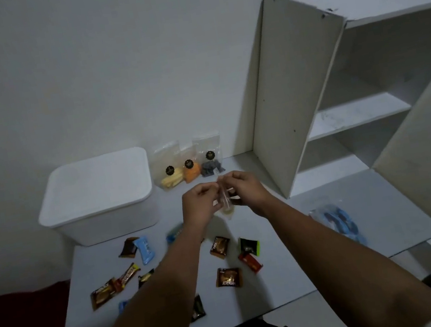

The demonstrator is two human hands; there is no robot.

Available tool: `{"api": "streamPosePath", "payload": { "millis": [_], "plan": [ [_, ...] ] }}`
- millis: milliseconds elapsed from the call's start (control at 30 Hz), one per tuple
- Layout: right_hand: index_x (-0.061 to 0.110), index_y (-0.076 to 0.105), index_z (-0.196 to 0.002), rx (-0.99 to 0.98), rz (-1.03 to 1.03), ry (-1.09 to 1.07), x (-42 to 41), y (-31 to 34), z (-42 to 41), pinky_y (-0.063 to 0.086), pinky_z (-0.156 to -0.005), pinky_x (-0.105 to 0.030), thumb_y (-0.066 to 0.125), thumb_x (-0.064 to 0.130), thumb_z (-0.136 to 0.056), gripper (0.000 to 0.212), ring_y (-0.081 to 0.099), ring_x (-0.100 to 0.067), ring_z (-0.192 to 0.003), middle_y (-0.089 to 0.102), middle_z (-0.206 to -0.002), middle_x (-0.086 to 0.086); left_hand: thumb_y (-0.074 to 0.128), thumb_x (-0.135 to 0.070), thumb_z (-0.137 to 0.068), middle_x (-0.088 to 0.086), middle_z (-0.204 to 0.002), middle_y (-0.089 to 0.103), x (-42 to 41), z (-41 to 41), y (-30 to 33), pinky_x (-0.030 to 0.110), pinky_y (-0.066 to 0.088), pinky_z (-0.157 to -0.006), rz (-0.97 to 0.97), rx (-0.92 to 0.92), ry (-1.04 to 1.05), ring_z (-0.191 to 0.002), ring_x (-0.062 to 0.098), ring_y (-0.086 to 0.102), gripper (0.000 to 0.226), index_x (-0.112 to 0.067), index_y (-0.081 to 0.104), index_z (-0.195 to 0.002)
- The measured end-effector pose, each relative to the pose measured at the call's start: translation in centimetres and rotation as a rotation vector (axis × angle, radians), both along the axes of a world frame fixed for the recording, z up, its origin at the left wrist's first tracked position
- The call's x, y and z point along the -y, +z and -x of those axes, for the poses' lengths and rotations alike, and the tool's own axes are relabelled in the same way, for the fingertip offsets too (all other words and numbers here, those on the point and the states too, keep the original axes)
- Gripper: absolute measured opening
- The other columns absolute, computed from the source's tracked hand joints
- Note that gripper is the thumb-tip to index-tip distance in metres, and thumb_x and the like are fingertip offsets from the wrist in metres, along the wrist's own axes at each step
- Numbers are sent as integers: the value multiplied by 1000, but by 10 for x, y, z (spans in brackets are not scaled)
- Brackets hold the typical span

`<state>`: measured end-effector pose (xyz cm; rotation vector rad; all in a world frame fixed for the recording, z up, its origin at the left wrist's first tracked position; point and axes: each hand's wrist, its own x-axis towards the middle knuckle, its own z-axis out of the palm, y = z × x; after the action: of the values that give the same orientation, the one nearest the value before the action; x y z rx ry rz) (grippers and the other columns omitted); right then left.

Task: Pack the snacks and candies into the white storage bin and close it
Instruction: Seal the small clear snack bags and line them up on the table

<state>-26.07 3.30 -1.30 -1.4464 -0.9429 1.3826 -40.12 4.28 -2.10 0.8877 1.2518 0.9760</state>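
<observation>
A white storage bin (pixel 110 223) with its lid (pixel 95 183) on stands at the table's back left. Both my hands meet above the table's middle: my left hand (pixel 200 206) and my right hand (pixel 242 187) pinch a small clear plastic packet (pixel 226 198) between them. Three clear bags with yellow (pixel 171 178), orange (pixel 191 171) and dark (pixel 210 167) snacks lean against the wall behind. Several wrapped candies lie on the white table (pixel 298 272), among them a brown one (pixel 227 277), a blue one (pixel 144 250) and a red one (pixel 251 262).
A white open shelf unit (pixel 352 117) stands at the right, its side panel close to my right hand. A clear bag with blue items (pixel 338 221) lies at the table's right. A dark red cloth (pixel 21 324) sits left of the table.
</observation>
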Motion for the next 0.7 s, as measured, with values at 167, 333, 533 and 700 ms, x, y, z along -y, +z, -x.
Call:
{"api": "streamPosePath", "payload": {
  "millis": [167, 333, 533, 700],
  "plan": [
    [15, 71, -95, 0, -9, 14, 16, 11, 12, 56, -74, -36, 64, 25, -96, 13, 68, -22, -80, 73, -88, -8, 69, -14, -95, 11, -95, 79, 12, 16, 9, 44, 63, -82, 20, 59, 3, -92, 22, 77, 13, -4, 76, -99],
    [3, 69, -103, 72, -45, 44, 26, 18, 23, 52, -70, -37, 72, 10, -87, 18, 63, -23, -79, 70, -87, -14, 73, -25, -92, 11, -95, 78, 23, 26, 19, 38, 64, -77, -9, 34, -1, -91, 20, 76, 21, -4, 76, -97],
    [3, 69, -103, 124, -56, 82, 31, 23, 26, 55, -65, -29, 71, 6, -89, 14, 67, -19, -76, 73, -89, -13, 70, -15, -93, 16, -99, 75, 27, 35, 23, 37, 64, -72, -24, -41, -45, -93, 23, 74, 13, -4, 75, -96],
    [7, 68, -96, 137, -53, 99, 37, 24, 30, 56, -73, -35, 70, 3, -89, 8, 68, -22, -78, 71, -87, -13, 61, -11, -94, 19, -86, 73, 24, 42, 23, 45, 65, -69, -51, -219, -116, -81, 26, 75, 16, -1, 68, -84]
  ]
}}
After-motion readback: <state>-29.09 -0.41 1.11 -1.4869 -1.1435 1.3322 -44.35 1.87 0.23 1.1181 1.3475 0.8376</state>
